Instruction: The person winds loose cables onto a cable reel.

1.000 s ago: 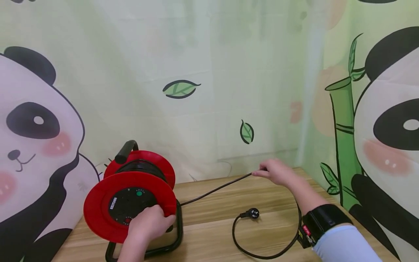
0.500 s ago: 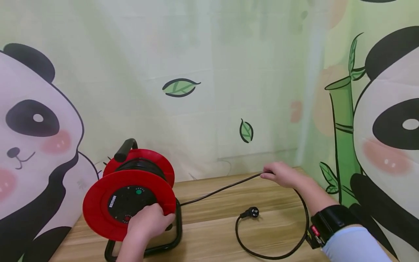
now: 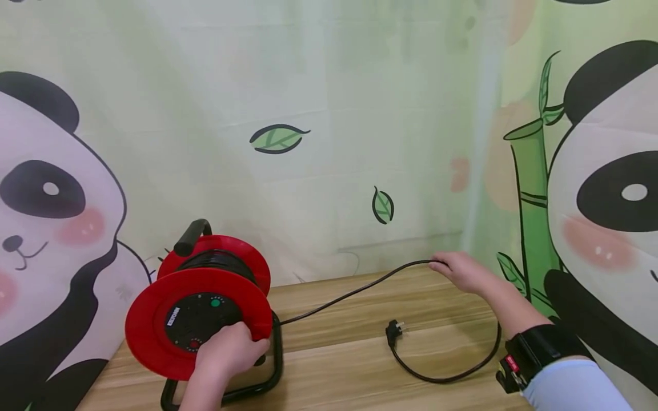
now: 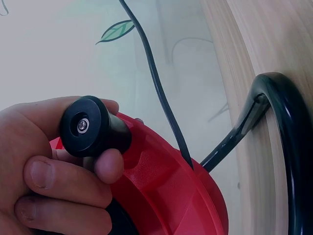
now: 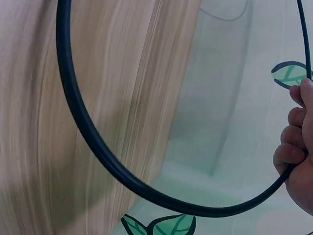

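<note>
A red cable reel (image 3: 154,342) with black cable wound on its drum stands on the left of the table. My left hand (image 3: 228,354) is at the reel's front; in the left wrist view its fingers curl round a black crank knob (image 4: 90,126). From the reel a black cable (image 3: 349,295) runs up to my right hand (image 3: 462,274), which grips it above the table. In the right wrist view the cable (image 5: 112,169) leaves that fist in a wide loop. Its free end, with a black plug (image 3: 394,333), lies at the table's middle right, prongs pointing right.
The reel's black tube frame (image 3: 277,357) rests on the wooden table (image 3: 334,365). A black carrying handle (image 3: 191,237) rises at the back of the reel. Behind the table hangs a printed curtain (image 3: 319,171) with pandas and leaves.
My right hand has moved to the right with the cable. The plug has turned, and the loop near it has shifted right and up. My left hand stays at the reel.
</note>
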Motion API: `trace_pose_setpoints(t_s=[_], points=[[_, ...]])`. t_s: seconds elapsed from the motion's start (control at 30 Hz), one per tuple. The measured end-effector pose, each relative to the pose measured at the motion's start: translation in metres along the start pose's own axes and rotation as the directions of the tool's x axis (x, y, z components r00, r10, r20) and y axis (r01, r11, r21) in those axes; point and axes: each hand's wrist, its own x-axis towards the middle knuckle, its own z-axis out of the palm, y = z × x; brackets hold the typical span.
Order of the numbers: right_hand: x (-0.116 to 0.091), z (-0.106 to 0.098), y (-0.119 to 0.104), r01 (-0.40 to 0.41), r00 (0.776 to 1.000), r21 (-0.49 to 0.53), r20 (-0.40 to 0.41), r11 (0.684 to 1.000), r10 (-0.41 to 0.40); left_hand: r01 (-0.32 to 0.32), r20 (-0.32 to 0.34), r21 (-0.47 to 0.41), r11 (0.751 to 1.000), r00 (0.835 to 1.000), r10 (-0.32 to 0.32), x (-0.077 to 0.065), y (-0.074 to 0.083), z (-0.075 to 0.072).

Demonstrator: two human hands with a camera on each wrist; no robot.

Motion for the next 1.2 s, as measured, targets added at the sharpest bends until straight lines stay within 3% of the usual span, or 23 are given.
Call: trace_pose_setpoints(t_s=[0.6, 0.9, 1.2], points=[[0.001, 0.005, -0.001, -0.065, 0.998, -0.021, 0.011, 0.998, 0.065, -0.004, 0.003, 0.0, 1.0, 1.0, 0.004, -0.003, -0.001, -0.001], [0.005, 0.017, -0.008, -0.069, 0.997, -0.023, 0.031, 0.997, 0.07, 0.015, 0.042, 0.037, 0.999, 0.999, -0.017, -0.003, -0.01, 0.003], [0.013, 0.026, -0.021, -0.031, 0.999, 0.062, 0.039, 0.998, 0.028, 0.024, 0.108, 0.043, 0.999, 0.994, -0.028, -0.003, -0.025, 0.001]])
